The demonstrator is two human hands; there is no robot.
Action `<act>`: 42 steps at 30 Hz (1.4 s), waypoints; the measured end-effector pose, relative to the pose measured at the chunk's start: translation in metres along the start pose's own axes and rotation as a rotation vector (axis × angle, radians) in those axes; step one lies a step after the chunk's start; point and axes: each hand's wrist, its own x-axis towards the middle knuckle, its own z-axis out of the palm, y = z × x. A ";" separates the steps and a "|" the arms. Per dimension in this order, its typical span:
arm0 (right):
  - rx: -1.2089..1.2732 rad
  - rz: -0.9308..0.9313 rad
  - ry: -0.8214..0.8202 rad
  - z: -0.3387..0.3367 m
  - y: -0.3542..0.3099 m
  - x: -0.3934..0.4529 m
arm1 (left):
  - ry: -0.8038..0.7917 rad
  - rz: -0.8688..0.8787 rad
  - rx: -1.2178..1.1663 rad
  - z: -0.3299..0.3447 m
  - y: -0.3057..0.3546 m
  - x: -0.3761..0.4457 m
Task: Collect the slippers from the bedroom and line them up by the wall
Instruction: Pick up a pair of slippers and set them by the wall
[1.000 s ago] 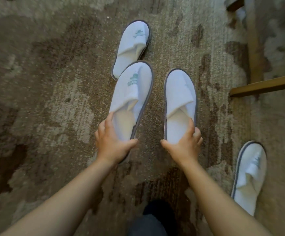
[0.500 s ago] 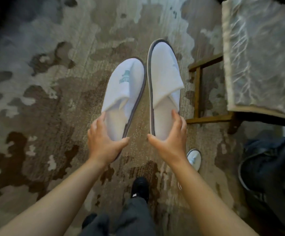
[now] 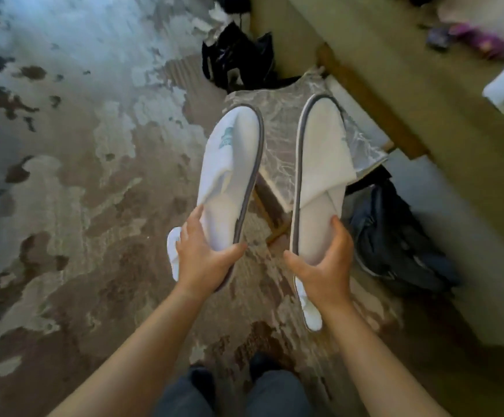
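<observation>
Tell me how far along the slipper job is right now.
Partly done. The left hand grips one white slipper and the right hand another, both lifted off the carpet. No slippers are lined up by a wall yet.

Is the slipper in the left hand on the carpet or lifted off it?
Lifted. The left hand grips the slipper by its heel, toe pointing away above the carpet.

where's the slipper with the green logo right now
In the head view it's left of centre, held at its heel by the left hand, beside the plain slipper.
</observation>
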 end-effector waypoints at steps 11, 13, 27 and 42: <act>0.087 0.435 0.686 -0.117 0.018 -0.195 | -0.743 0.451 0.161 0.051 0.064 -0.115; 0.102 0.500 0.803 -0.132 0.023 -0.236 | -0.834 0.543 0.200 0.064 0.075 -0.153; 0.093 0.931 1.453 -0.221 0.094 -0.641 | -1.458 1.038 0.246 0.119 0.027 -0.579; 0.120 1.121 1.860 -0.297 0.173 -0.916 | -1.920 1.110 0.318 0.179 -0.045 -0.913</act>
